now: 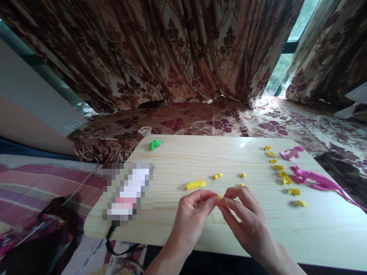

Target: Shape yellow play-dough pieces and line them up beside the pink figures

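Over the front of the table, my left hand and my right hand meet fingertip to fingertip. Both are closed in a pinch on one small piece of yellow modelling clay, mostly covered by the fingers. Just beyond my left hand lies a yellow clay roll. A pair of little yellow clay balls sits to its right, and another yellow ball rests beyond my right hand. A tiny yellow bit shows close to my right fingers.
Several flattened yellow clay pieces run in a line at the right, beside pink clay figures. Green clay lies at the far left of the wooden table. A blurred-out device with a black strap occupies the left side.
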`<state>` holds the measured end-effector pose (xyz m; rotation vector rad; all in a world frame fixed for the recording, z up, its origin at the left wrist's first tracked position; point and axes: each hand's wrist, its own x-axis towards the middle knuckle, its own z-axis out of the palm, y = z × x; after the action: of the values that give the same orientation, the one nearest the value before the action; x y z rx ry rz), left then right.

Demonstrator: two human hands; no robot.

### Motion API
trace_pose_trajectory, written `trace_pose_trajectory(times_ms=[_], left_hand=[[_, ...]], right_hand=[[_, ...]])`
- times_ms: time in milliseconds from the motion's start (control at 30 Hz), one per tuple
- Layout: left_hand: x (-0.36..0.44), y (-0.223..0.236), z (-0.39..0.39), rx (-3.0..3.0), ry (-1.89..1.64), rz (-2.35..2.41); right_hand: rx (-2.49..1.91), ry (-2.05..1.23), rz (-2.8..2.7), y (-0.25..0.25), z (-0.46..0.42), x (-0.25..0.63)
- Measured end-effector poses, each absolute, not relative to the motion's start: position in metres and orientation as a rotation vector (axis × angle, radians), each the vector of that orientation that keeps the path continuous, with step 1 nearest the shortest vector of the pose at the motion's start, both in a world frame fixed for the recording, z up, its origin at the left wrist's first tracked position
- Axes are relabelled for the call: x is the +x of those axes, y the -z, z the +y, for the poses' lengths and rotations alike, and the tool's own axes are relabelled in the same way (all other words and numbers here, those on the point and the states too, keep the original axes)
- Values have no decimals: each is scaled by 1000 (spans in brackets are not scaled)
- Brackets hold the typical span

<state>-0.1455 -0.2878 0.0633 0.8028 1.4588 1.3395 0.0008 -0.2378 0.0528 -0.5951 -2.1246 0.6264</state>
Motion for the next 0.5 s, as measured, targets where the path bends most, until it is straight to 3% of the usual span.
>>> trace_pose_trajectory(times_ms=[500], left_hand=[[-145, -64, -299, 1306, -1372, 1483]], right_hand=[[-866, -1242, -1966, -71, -231, 4]])
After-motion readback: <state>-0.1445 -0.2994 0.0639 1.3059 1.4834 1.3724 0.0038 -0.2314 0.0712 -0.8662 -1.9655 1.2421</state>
